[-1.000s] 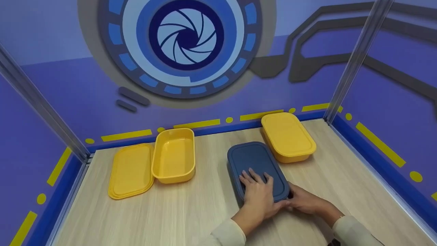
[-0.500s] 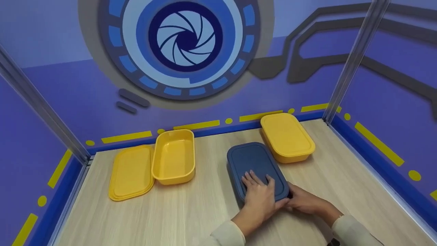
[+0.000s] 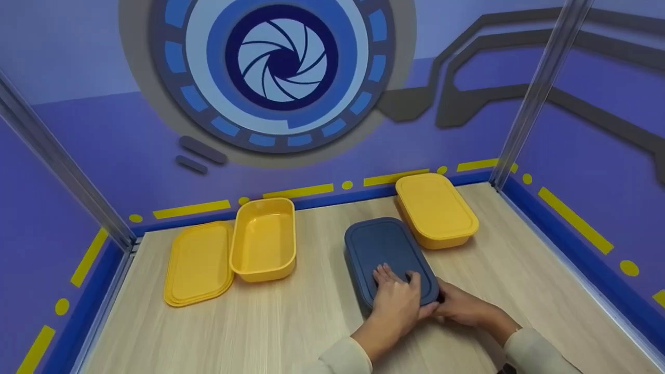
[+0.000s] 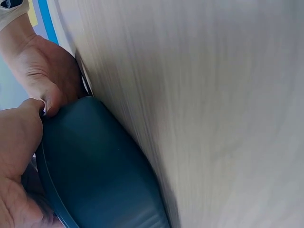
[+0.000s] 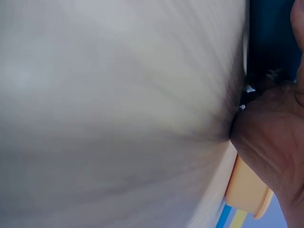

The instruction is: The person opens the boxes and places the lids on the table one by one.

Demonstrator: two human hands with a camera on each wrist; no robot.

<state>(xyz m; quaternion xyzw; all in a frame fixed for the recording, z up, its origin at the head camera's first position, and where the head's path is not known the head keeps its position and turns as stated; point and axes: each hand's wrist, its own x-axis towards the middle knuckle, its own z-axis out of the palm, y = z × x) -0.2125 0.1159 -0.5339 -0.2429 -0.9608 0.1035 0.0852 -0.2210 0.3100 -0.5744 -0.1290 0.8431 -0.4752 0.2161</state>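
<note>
A dark blue lidded food container (image 3: 384, 240) sits on the table, right of centre in the head view. My left hand (image 3: 393, 303) rests on the near half of its lid, its thumb reaching toward the near right corner. My right hand (image 3: 461, 305) holds that corner from the side; most of its fingers are hidden behind the container. In the left wrist view the container's side wall (image 4: 102, 161) shows, with the thumbs close together at the corner. The right wrist view catches only part of the right hand (image 5: 270, 128) beside the container.
A yellow lidded container (image 3: 437, 208) stands just behind and right of the blue one. At the left, a yellow lid (image 3: 200, 264) lies against an open yellow container (image 3: 264, 239). Printed panels (image 3: 119, 124) and metal posts (image 3: 537, 88) border the wooden table (image 3: 311, 322).
My left hand's fingers have drawn back slightly toward me on the lid and closer together. The right hand and the containers stay in place; the head view has tilted up a little.
</note>
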